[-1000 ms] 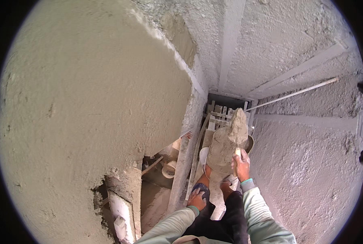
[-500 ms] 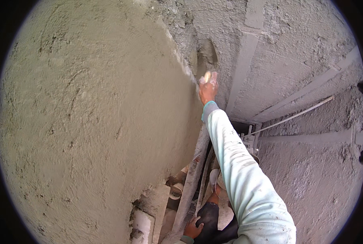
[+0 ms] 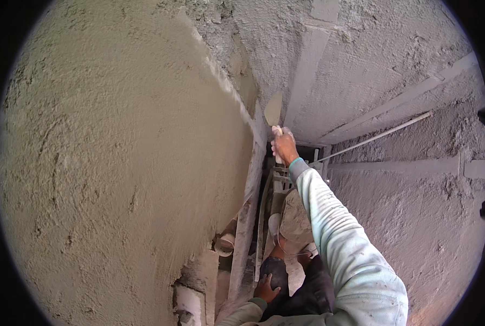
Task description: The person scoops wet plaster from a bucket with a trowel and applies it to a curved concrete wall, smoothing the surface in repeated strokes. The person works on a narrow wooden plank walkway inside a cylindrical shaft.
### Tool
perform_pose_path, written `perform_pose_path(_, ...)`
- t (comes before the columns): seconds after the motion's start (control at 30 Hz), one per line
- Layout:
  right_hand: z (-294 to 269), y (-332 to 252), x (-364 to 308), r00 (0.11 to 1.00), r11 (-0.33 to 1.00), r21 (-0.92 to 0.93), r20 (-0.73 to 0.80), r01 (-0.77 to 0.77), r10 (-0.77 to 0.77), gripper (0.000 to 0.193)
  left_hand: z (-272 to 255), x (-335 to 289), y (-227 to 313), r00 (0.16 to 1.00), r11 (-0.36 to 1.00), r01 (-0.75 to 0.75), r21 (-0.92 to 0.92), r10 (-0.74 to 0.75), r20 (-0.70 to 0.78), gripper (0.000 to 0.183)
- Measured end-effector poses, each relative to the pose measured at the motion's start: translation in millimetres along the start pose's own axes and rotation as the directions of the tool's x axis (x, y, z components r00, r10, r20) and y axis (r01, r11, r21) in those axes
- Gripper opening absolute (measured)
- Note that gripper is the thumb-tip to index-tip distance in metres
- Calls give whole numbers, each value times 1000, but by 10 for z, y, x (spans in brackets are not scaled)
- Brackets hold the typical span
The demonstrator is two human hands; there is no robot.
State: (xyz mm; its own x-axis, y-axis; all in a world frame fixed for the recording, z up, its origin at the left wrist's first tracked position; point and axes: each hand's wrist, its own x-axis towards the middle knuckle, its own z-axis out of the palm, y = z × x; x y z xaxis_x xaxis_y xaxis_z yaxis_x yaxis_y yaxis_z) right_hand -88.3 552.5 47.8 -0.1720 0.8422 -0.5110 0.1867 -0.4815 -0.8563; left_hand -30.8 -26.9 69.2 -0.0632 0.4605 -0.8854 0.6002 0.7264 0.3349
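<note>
My right hand [image 3: 284, 145] is closed round the handle of a pointed trowel [image 3: 273, 110], its blade pointing up. The blade stands near the corner, just right of the edge of the smooth wet plaster [image 3: 199, 125] on the left wall; whether it touches anything I cannot tell. Low in the view, my left hand [image 3: 267, 289] lies on my dark-trousered knee, fingers apart and holding nothing. Between my right arm and the knee sits what looks like a bucket of mortar [image 3: 296, 217], with a thin wire handle.
A long upright board [image 3: 242, 250] stands along the plaster's lower right edge. Left of it are a pale round container [image 3: 225, 244] and a broken block ledge [image 3: 191, 299]. Rough grey wall [image 3: 389, 87] with smooth bands fills the right, where a thin pole [image 3: 381, 138] slants across.
My right hand has drawn the trowel down and away from the rough wall beside the plaster's edge. The blade now shows plainly. The view has shifted slightly; my left hand stays on the knee.
</note>
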Motion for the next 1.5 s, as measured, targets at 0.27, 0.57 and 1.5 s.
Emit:
perform_pose_path(0.27, 378, -690, 1048, 959, 964, 82, 109, 253, -261, 59, -100, 39, 66, 996, 995, 84, 46, -83, -21, 93)
perform_pose_path(0.57, 453, -300, 1619, 967, 986, 63, 196, 154, -163, 57, -184, 68, 50, 986, 998, -3, 61, 13, -164, 92)
perform_pose_path(1.5, 381, -998, 1079, 945, 989, 117, 306, 85, -118, 56, -110, 94, 198, 982, 993, 33, 110, -12, -186, 93)
